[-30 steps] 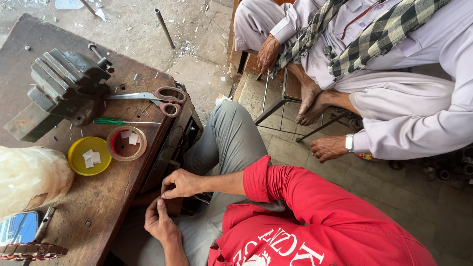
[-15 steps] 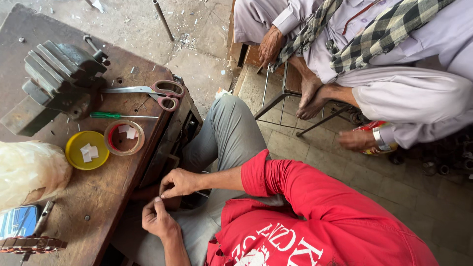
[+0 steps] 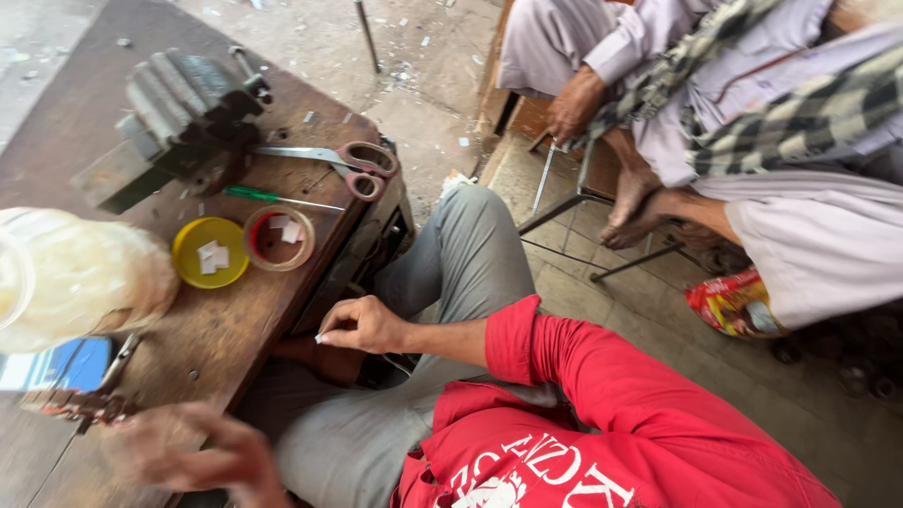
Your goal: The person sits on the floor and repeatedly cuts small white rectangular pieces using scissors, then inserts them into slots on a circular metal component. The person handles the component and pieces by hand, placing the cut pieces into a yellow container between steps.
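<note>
The right hand has its fingertips pinched together on a tiny white scrap, held just off the edge of the worn brown wooden desk, above the grey-trousered lap. A scrap that small probably wants a light, steady pinch, kept close to the desk edge. The left hand is blurred at the lower edge; whether its grip is apart or closed cannot be told. Further out on the desk lie a yellow round lid, a clear round tub, red-handled steel scissors and a dark metal vice. What the scrap is stays unclear.
</note>
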